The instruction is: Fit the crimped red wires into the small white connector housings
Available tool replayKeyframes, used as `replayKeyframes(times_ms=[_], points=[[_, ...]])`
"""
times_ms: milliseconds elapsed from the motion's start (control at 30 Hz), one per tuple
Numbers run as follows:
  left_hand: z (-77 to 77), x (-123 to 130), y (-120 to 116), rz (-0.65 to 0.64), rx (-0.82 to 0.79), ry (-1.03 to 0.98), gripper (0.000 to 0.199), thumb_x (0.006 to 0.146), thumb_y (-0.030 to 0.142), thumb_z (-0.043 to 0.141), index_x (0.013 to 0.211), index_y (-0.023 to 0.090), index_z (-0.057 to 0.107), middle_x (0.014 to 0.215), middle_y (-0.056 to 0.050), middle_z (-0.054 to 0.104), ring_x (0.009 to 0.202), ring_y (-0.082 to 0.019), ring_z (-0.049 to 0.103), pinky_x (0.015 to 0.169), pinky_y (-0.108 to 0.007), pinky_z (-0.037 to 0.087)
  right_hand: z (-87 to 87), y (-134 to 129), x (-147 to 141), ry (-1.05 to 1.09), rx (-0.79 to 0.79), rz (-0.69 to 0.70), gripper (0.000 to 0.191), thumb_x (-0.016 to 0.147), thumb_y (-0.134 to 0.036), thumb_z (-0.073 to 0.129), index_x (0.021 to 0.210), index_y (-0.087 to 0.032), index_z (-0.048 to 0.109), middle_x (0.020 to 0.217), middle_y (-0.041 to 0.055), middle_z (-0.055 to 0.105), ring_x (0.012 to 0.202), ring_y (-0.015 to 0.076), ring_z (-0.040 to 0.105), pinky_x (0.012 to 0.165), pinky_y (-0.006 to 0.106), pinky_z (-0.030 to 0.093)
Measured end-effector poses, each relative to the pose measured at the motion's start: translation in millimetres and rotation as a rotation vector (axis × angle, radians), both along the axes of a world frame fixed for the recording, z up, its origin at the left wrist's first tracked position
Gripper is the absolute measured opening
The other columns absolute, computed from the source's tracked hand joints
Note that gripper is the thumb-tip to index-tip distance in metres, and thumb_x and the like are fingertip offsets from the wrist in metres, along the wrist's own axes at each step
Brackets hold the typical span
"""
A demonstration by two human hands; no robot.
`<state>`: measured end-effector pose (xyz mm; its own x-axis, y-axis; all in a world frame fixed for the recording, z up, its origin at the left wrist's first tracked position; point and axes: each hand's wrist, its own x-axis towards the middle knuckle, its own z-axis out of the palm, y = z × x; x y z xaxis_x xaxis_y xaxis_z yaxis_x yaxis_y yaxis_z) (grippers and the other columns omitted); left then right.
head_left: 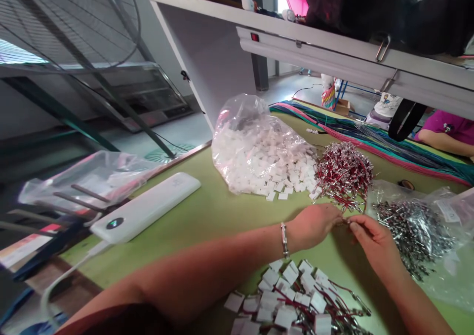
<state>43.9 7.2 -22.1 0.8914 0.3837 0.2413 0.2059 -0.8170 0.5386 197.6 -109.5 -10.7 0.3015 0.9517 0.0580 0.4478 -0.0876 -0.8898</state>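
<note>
My left hand (314, 229), wearing a silver bracelet (284, 240), is closed in a pinch over the green table. Fingertips of my right hand (375, 240) are pressed together and meet those of the left. A tiny piece sits between them, too small and covered to name. Just beyond lies a heap of short red wires with metal terminals (344, 172). Nearer my body are several white plastic connector housings (270, 299), some with red wires (342, 293) running out of them. A clear bag of loose white housings (255, 150) spills open behind my left hand.
To the right lies a clear bag of dark terminal wires (411, 231). Long coloured wires (370, 132) run along the table's far edge. A white power bank (148, 206) with a cable lies left. A shelf with a lamp (333, 61) crosses above. Another person's arm (444, 137) rests far right.
</note>
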Motion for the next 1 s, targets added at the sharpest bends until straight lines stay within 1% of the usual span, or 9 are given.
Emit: replayKeyframes(times_ms=[100, 233, 367, 500, 633, 733, 800, 900, 1000], points=[[-1.6, 1, 2, 0.05, -0.287, -0.065, 0.027, 0.095, 0.024, 0.038, 0.086, 0.016, 0.062, 0.085, -0.003, 0.064, 0.078, -0.012, 0.057, 0.072, -0.026, 0.048, -0.7, -2, 6, 0.046, -0.032, -0.158, 0.034, 0.08, -0.05, 0.058, 0.092, -0.019, 0.068, 0.072, 0.0039, 0.066, 0.061, 0.0167, 0.059, 0.051, 0.026, 0.049], [-2.4, 3, 2, 0.058, -0.585, -0.144, 0.023, 0.092, 0.026, 0.045, 0.079, 0.015, 0.061, 0.076, 0.0, 0.062, 0.071, -0.01, 0.054, 0.067, -0.023, 0.046, -0.4, -2, 4, 0.002, -0.044, -0.156, 0.037, 0.08, -0.052, 0.058, 0.094, -0.019, 0.068, 0.07, 0.004, 0.065, 0.057, 0.0154, 0.057, 0.05, 0.026, 0.05], [0.3, 3, 1, 0.025, -0.665, -0.18, 0.023, 0.089, 0.027, 0.048, 0.074, 0.015, 0.059, 0.066, 0.002, 0.054, 0.064, -0.009, 0.047, 0.061, -0.022, 0.04, -0.4, 2, -6, 0.017, -0.055, -0.1, 0.038, 0.078, -0.054, 0.058, 0.088, -0.018, 0.068, 0.065, 0.0032, 0.063, 0.053, 0.0153, 0.056, 0.048, 0.027, 0.05], [6.6, 0, 1, 0.025, -0.737, -0.109, 0.024, 0.089, 0.027, 0.046, 0.073, 0.015, 0.058, 0.059, 0.005, 0.045, 0.055, -0.008, 0.039, 0.052, -0.021, 0.034, -0.7, 3, -11, 0.042, -0.04, -0.097, 0.037, 0.08, -0.054, 0.057, 0.086, -0.018, 0.066, 0.065, 0.0028, 0.062, 0.053, 0.0149, 0.056, 0.049, 0.026, 0.05], [10.9, -1, -1, 0.021, -0.8, -0.044, 0.024, 0.09, 0.028, 0.044, 0.077, 0.015, 0.059, 0.055, 0.006, 0.042, 0.05, -0.007, 0.036, 0.049, -0.021, 0.032, -0.5, 2, -9, 0.014, -0.022, -0.093, 0.033, 0.083, -0.05, 0.055, 0.087, -0.018, 0.065, 0.066, 0.0018, 0.061, 0.051, 0.0139, 0.054, 0.048, 0.026, 0.048], [10.1, -2, 0, 0.027, -0.72, -0.022, 0.027, 0.091, 0.029, 0.043, 0.074, 0.015, 0.058, 0.057, 0.005, 0.046, 0.053, -0.007, 0.039, 0.05, -0.02, 0.034, 1.3, 3, -6, -0.143, 0.004, -0.028, 0.028, 0.085, -0.044, 0.051, 0.083, -0.02, 0.065, 0.063, 0.0003, 0.059, 0.052, 0.0134, 0.051, 0.049, 0.024, 0.043], [7.9, -3, 1, 0.027, -0.586, 0.002, 0.028, 0.092, 0.03, 0.041, 0.077, 0.015, 0.06, 0.064, 0.002, 0.055, 0.059, -0.008, 0.046, 0.055, -0.021, 0.038, 3.2, 4, -3, -0.297, 0.029, 0.011, 0.025, 0.086, -0.04, 0.05, 0.08, -0.02, 0.064, 0.06, -0.001, 0.057, 0.052, 0.0133, 0.049, 0.051, 0.024, 0.04], [3.9, -6, 2, -0.049, -0.228, 0.078, 0.026, 0.093, 0.026, 0.04, 0.085, 0.017, 0.063, 0.079, -0.001, 0.065, 0.071, -0.011, 0.055, 0.063, -0.023, 0.041, 4.7, 4, -1, -0.375, -0.026, 0.095, 0.024, 0.085, -0.037, 0.049, 0.071, -0.021, 0.06, 0.055, -0.0027, 0.053, 0.052, 0.013, 0.047, 0.051, 0.024, 0.036], [2.1, -8, -1, -0.162, 0.117, 0.207, 0.019, 0.089, 0.019, 0.044, 0.089, 0.02, 0.063, 0.079, -0.002, 0.065, 0.069, -0.013, 0.057, 0.059, -0.024, 0.04, 4.4, 1, -3, -0.271, -0.155, 0.156, 0.028, 0.084, -0.037, 0.047, 0.062, -0.021, 0.054, 0.051, -0.0032, 0.051, 0.05, 0.0126, 0.046, 0.049, 0.024, 0.034]])
